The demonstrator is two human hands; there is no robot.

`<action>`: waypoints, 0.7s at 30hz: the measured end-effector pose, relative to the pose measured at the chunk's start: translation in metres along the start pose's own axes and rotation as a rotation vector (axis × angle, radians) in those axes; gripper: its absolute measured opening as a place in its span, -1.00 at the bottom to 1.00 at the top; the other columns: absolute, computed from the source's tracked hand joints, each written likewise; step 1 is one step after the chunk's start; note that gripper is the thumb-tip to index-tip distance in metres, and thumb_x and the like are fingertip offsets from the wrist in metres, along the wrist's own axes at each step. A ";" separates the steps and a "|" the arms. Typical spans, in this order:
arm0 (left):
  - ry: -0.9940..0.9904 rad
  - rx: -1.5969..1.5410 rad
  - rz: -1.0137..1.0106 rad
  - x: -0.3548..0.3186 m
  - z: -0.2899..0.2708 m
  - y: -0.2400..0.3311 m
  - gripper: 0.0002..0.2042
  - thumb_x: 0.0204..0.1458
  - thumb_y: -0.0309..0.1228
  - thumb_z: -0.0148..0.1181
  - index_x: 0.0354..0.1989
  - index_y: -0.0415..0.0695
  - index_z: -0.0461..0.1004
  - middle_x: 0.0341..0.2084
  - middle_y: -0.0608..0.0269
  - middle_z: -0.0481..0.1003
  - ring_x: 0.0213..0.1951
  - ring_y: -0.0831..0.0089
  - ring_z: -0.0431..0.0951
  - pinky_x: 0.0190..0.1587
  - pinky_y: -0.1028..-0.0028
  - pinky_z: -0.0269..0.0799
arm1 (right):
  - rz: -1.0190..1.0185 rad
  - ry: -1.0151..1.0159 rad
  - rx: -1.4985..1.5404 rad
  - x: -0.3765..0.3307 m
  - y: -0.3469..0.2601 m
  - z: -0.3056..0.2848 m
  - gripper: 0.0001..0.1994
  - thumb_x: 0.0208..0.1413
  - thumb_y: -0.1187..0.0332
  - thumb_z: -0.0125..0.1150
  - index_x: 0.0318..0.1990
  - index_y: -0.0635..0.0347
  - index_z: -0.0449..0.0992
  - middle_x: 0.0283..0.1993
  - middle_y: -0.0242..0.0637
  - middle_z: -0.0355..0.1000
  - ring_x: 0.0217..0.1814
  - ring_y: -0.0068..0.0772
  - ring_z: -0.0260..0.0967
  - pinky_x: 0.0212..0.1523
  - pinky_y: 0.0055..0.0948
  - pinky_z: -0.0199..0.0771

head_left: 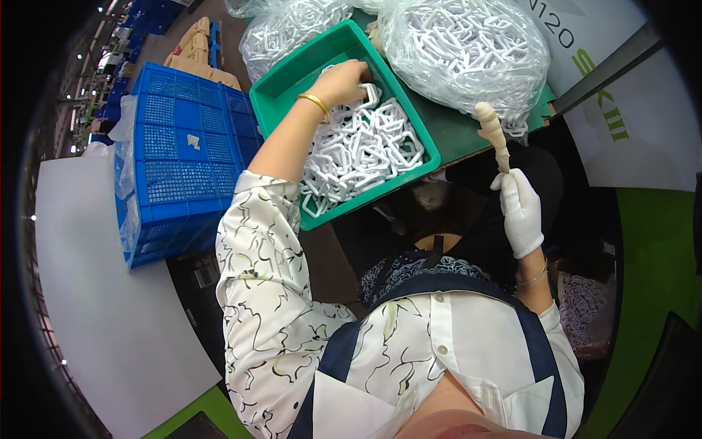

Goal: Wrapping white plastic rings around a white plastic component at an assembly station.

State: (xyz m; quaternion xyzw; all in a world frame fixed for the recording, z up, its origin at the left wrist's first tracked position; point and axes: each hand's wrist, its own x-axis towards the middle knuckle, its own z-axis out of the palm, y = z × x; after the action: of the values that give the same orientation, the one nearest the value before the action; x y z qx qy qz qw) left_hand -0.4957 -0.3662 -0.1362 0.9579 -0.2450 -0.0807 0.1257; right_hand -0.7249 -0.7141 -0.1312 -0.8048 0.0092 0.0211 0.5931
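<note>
Tool [492,134] upright in gloved right hand [521,211].

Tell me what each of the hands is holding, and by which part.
The gloved right hand holds a beige turned peg by its lower end. The bare left hand grips a white plastic loop in the green tray.

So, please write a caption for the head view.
Left hand reaches among white plastic pieces in a green tray; gloved right hand holds a beige part.
</note>
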 end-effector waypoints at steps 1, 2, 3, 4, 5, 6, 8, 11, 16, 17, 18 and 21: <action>-0.004 0.061 -0.038 0.002 0.003 0.005 -0.75 -0.13 -0.44 0.24 -0.24 -0.21 0.58 -0.24 0.00 0.59 -0.15 0.03 0.58 -0.05 0.19 0.50 | -0.032 0.011 0.006 0.000 0.000 0.000 -0.69 0.39 0.26 -0.10 -0.31 0.27 0.45 -0.54 -0.35 0.27 -0.51 -0.60 0.15 -0.44 -0.51 0.20; -0.007 0.122 -0.075 0.002 0.006 0.009 -0.76 -0.13 -0.46 0.22 -0.23 -0.21 0.58 -0.24 0.01 0.59 -0.14 0.02 0.57 -0.05 0.17 0.50 | -0.032 0.013 0.005 -0.001 -0.001 0.001 -0.69 0.39 0.26 -0.10 -0.31 0.27 0.45 -0.54 -0.35 0.27 -0.51 -0.60 0.15 -0.44 -0.51 0.20; -0.006 0.122 -0.072 0.001 0.005 0.010 -0.76 -0.13 -0.46 0.22 -0.23 -0.21 0.58 -0.24 0.01 0.59 -0.14 0.02 0.57 -0.05 0.17 0.50 | -0.021 0.012 0.015 -0.002 -0.003 0.002 -0.69 0.39 0.26 -0.09 -0.31 0.27 0.45 -0.53 -0.35 0.29 -0.51 -0.60 0.16 -0.43 -0.51 0.21; -0.001 0.142 -0.095 0.000 0.004 0.011 -0.76 -0.13 -0.47 0.19 -0.23 -0.21 0.58 -0.24 0.01 0.59 -0.14 0.04 0.57 -0.06 0.19 0.49 | -0.012 0.012 0.024 -0.003 -0.004 0.001 -0.70 0.39 0.26 -0.09 -0.31 0.27 0.45 -0.52 -0.34 0.30 -0.50 -0.59 0.17 -0.42 -0.51 0.23; 0.004 0.162 -0.118 -0.001 0.002 0.012 -0.75 -0.13 -0.49 0.16 -0.23 -0.22 0.57 -0.23 0.01 0.59 -0.14 0.07 0.57 -0.07 0.20 0.49 | -0.014 0.015 0.022 -0.004 -0.003 0.000 -0.70 0.39 0.26 -0.09 -0.31 0.27 0.45 -0.52 -0.34 0.30 -0.50 -0.59 0.17 -0.42 -0.51 0.23; 0.007 0.161 -0.115 -0.004 0.001 0.012 -0.75 -0.13 -0.49 0.16 -0.23 -0.22 0.57 -0.23 0.01 0.59 -0.14 0.07 0.57 -0.07 0.20 0.49 | -0.019 0.009 0.041 -0.005 -0.001 0.000 -0.69 0.40 0.23 -0.10 -0.31 0.24 0.44 -0.55 -0.47 0.18 -0.54 -0.69 0.06 -0.48 -0.57 0.09; 0.031 0.100 -0.105 -0.012 -0.004 0.011 -0.76 -0.11 -0.48 0.15 -0.22 -0.17 0.57 -0.25 0.02 0.57 -0.14 0.09 0.57 -0.06 0.21 0.49 | -0.024 0.005 0.062 -0.007 0.002 0.000 -0.69 0.42 0.21 -0.10 -0.31 0.21 0.43 -0.58 -0.61 0.06 -0.57 -0.80 -0.06 -0.54 -0.64 -0.04; 0.048 0.095 -0.043 -0.019 0.001 0.006 -0.79 -0.09 -0.47 0.16 -0.23 -0.14 0.56 -0.25 0.05 0.52 -0.14 0.07 0.54 -0.06 0.22 0.47 | -0.035 0.009 0.034 -0.007 0.004 0.001 -0.69 0.42 0.21 -0.10 -0.31 0.21 0.43 -0.58 -0.61 0.06 -0.57 -0.79 -0.06 -0.54 -0.64 -0.05; -0.003 0.222 -0.049 -0.012 0.003 0.011 -0.82 -0.10 -0.49 0.18 -0.28 -0.17 0.54 -0.23 0.07 0.51 -0.15 0.04 0.54 -0.08 0.19 0.48 | -0.040 -0.027 0.072 -0.006 -0.003 0.009 -0.69 0.42 0.22 -0.10 -0.31 0.22 0.44 -0.59 -0.60 0.06 -0.57 -0.79 -0.06 -0.54 -0.63 -0.04; 0.012 0.231 0.028 -0.011 0.002 0.007 -0.84 -0.11 -0.49 0.18 -0.31 -0.19 0.52 -0.29 0.02 0.53 -0.19 0.01 0.55 -0.11 0.17 0.48 | -0.058 -0.023 0.062 -0.007 -0.006 0.010 -0.69 0.41 0.23 -0.10 -0.31 0.22 0.44 -0.59 -0.60 0.06 -0.57 -0.79 -0.05 -0.54 -0.63 -0.03; 0.015 0.232 0.033 -0.012 0.001 0.003 -0.84 -0.11 -0.49 0.18 -0.31 -0.19 0.52 -0.29 0.02 0.53 -0.19 0.01 0.55 -0.11 0.17 0.48 | -0.060 -0.018 0.060 -0.007 -0.007 0.009 -0.69 0.41 0.23 -0.10 -0.31 0.22 0.44 -0.59 -0.60 0.06 -0.57 -0.79 -0.05 -0.54 -0.63 -0.03; 0.163 0.087 -0.023 -0.014 -0.013 0.003 -0.81 -0.12 -0.47 0.21 -0.29 -0.19 0.46 -0.38 -0.06 0.56 -0.23 -0.07 0.55 -0.19 0.17 0.45 | -0.072 -0.005 0.060 -0.011 -0.005 0.006 -0.68 0.41 0.21 -0.10 -0.30 0.22 0.44 -0.58 -0.60 0.08 -0.56 -0.79 -0.02 -0.53 -0.63 -0.02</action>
State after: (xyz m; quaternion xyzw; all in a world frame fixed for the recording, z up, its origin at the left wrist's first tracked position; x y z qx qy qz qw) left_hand -0.5065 -0.3594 -0.1219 0.9687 -0.2261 0.0067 0.1027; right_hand -0.7361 -0.7070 -0.1282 -0.7864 -0.0207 0.0012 0.6174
